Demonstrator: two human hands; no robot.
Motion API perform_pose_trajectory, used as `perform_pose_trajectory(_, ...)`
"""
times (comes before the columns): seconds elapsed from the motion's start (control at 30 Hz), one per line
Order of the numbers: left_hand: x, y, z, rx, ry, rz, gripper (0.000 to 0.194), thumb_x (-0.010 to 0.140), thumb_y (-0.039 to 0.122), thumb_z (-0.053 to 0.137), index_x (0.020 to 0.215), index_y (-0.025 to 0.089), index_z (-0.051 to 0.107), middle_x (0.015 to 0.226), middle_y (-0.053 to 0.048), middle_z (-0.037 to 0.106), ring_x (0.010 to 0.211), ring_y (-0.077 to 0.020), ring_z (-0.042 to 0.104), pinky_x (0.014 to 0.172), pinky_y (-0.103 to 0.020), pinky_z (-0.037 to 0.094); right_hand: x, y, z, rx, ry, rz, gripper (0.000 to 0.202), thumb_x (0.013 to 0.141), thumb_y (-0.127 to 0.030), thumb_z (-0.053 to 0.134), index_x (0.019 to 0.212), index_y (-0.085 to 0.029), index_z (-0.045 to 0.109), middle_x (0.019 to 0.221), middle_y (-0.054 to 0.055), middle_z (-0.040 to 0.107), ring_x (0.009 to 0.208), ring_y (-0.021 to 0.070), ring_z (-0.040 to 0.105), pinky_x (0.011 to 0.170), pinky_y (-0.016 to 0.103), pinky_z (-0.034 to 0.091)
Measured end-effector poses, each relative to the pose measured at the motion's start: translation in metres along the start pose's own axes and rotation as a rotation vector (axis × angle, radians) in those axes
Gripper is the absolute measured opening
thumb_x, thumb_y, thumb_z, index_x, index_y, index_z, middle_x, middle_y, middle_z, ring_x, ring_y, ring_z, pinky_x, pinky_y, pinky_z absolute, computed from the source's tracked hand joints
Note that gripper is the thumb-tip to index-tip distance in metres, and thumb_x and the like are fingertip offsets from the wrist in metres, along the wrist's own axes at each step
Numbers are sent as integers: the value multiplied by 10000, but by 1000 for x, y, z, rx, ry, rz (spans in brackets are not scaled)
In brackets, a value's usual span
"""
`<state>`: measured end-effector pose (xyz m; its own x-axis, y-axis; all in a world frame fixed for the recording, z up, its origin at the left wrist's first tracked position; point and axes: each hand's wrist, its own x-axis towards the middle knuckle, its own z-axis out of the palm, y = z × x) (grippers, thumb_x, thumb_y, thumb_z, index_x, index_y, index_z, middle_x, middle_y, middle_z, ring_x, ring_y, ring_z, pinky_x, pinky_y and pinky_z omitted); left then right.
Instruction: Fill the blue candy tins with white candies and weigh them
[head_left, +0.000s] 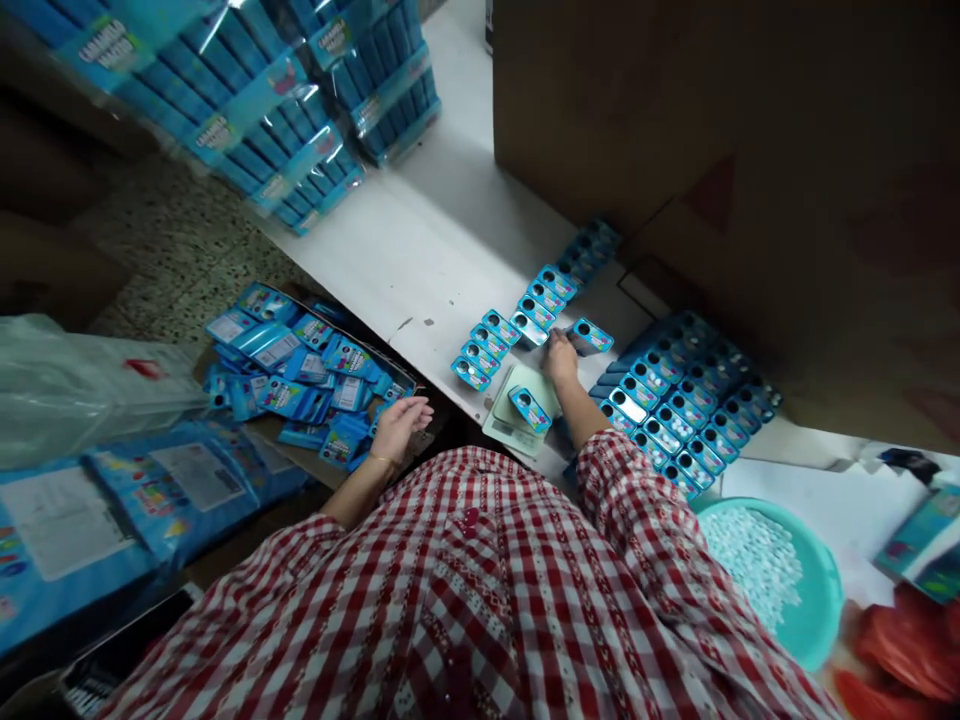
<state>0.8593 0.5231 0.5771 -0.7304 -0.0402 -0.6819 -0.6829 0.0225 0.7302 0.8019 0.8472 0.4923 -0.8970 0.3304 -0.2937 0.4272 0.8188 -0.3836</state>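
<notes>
My left hand (401, 427) hovers over the near table edge beside a carton of blue packets (300, 365); its fingers are loosely extended and nothing shows in them. On the white table, my right hand (561, 358) has its fingers closed at a small blue box (590, 337), beside the end of a slanting row of similar boxes (541, 296). Its fingertips are partly hidden. Just nearer to me, a pale kitchen scale (501, 420) carries one blue box (530, 408). A shorter row of blue boxes (486, 349) stands left of the right hand.
A block of blue boxes (667, 400), several with white pieces in their round openings, stands at the right. Beyond it rises a large cardboard box (712, 180). A turquoise basin (823, 600) holds white pieces. Wrapped blue packs (247, 110) are stacked at the far left.
</notes>
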Motion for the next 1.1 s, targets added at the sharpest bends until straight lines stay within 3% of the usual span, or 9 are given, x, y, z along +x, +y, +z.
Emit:
perform_pose_trajectory(0.2,10,7,-6,52,39,-65,531,493,494,747,856,129,616,708,-24,655,600,-96,590,598,-225,479,38,3,-12,9,114,132,498,833,-80,285,1308,-95,432,1270,167,479,1141,244,438,953,355,334)
perform_pose_trajectory(0.33,10,13,-1,53,2,-65,548,468,500,771,850,135,626,721,-29,668,606,-105,599,605,-237,488,56,0,-14,26,149,177,407,840,-99,290,1159,-95,544,1126,174,535,1025,246,478,889,357,357)
perform_pose_trajectory(0.53,8,12,0,98,-56,-123,557,438,497,790,829,134,631,703,-29,669,599,-107,598,604,-237,483,54,-10,-13,65,168,228,355,825,-56,276,1002,-84,582,1038,170,553,924,216,500,806,347,391)
perform_pose_trajectory(0.63,7,14,7,115,-125,-96,510,493,471,776,844,129,636,729,-36,671,627,-109,606,639,-245,486,16,-13,-24,91,131,182,260,820,-99,374,951,-89,599,984,145,577,882,199,520,801,331,404)
perform_pose_trajectory(0.73,9,15,21,113,-205,-44,405,586,407,741,862,130,637,742,-30,668,630,-90,595,635,-222,471,-54,-18,-42,127,107,48,183,832,-189,473,946,-134,605,976,90,592,911,169,529,842,283,407)
perform_pose_trajectory(0.87,8,14,44,92,-298,-32,281,669,323,688,863,127,638,734,-25,665,615,-75,585,625,-205,457,-145,-33,-51,201,143,-399,212,899,-259,430,937,-157,611,909,78,614,879,151,560,814,258,447)
perform_pose_trajectory(0.93,5,14,52,89,-332,-15,245,691,292,669,869,127,638,726,-19,661,604,-70,582,618,-200,453,-168,-41,-44,145,198,-490,242,915,-262,408,963,-153,620,914,96,626,889,167,567,809,276,462)
perform_pose_trajectory(1.0,-1,12,58,92,-365,7,229,701,274,658,876,129,639,728,-16,661,601,-67,581,611,-195,449,-177,-45,-38,69,277,-472,260,917,-257,404,1026,-154,617,950,111,632,897,183,567,809,301,468)
perform_pose_trajectory(1.1,-9,10,59,93,-386,-8,222,700,268,662,871,129,635,728,-20,665,597,-69,584,599,-193,449,-188,-28,-45,23,382,-414,284,914,-224,396,1114,-173,590,1025,111,625,937,184,557,845,323,455)
